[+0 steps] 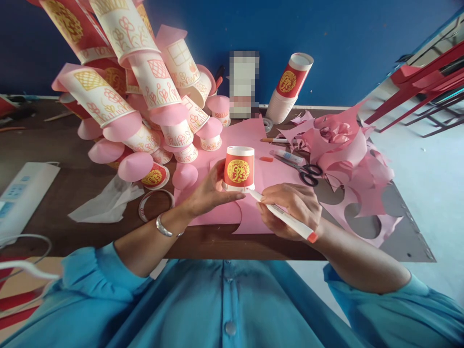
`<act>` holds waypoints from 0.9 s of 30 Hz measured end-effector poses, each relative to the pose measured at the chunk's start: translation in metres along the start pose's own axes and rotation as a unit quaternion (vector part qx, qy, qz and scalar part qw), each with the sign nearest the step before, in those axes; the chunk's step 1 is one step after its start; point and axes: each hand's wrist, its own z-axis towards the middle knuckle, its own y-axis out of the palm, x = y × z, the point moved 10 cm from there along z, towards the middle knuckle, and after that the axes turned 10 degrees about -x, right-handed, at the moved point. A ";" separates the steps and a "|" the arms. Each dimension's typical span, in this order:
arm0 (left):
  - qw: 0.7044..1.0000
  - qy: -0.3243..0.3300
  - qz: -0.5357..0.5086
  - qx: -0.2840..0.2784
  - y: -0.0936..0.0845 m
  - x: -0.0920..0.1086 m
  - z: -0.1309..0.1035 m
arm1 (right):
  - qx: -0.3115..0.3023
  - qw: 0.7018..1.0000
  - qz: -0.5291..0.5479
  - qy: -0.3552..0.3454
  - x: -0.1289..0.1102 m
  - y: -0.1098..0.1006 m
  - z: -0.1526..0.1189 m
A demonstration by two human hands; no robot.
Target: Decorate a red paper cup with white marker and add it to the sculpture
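- Brown table [203, 244]: it is supporting all the items below.
- Paper-cup structure [148, 72]: it is standing on my left, its cups bearing drawn flowers and pink paper cones.
- Pink paper sheets [250, 135]: these are lying flat beneath my working area.
- Pink offcuts [340, 135]: these are lying heaped on my right.
- Cup stack [290, 89]: it is standing near the blue wall [337, 58].
- Right hand [292, 208]: I am gripping the white marker, tip pointing at the cup's lower edge; I cannot tell whether it is touching.
- Left hand [210, 191]: I am holding the red-and-white cup by its left side and lower edge.
- Red-and-white cup [239, 169]: it is sitting in my left grip, above the sheets.
- White marker [290, 220]: it is slanting across my right fingers.
- Scissors [308, 174]: these are lying beside the offcuts.
- Orange cap [266, 159]: it is resting on the sheets.
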 end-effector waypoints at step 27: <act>1.000 0.003 0.014 -0.013 0.001 -0.004 0.001 | -0.020 0.999 -0.028 0.006 0.001 0.003 0.002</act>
